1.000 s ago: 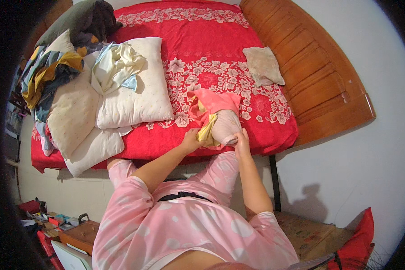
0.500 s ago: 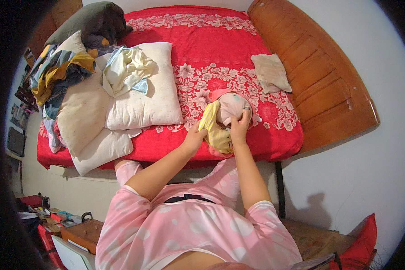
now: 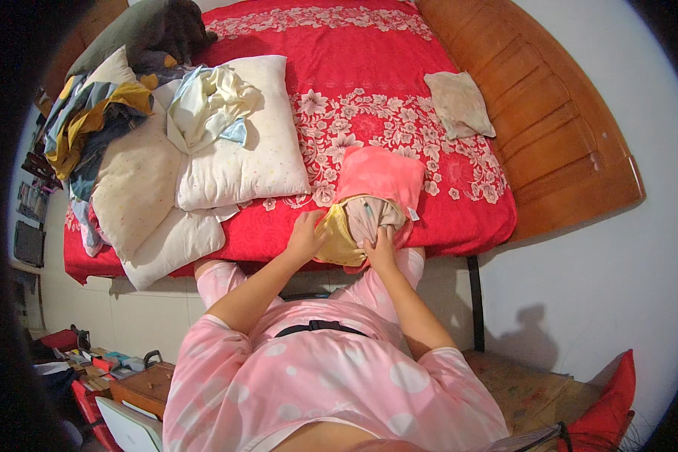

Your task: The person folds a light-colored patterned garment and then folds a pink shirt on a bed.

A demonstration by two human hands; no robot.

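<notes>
A pink pillowcase (image 3: 380, 175) with a yellow side (image 3: 337, 237) lies at the bed's near edge, just in front of my knees. Out of its opening bulges a small beige pillow (image 3: 371, 214). My left hand (image 3: 307, 236) is closed on the left rim of the yellow cloth. On the beige pillow's near right part, my right hand (image 3: 381, 247) has its fingers bent into the fabric. The pillow's far end is hidden inside the pillowcase.
Several cream pillows (image 3: 245, 169) lie to the left on the red bedspread (image 3: 339, 60), a crumpled pale yellow garment (image 3: 215, 105) on top. Patterned bedding (image 3: 90, 128) is heaped farther left. A small beige cushion (image 3: 459, 104) sits by the wooden headboard (image 3: 557, 120).
The pink part of the pillowcase now lies spread out on the far side, where it was bunched before. Both hands have moved slightly left and nearer to me.
</notes>
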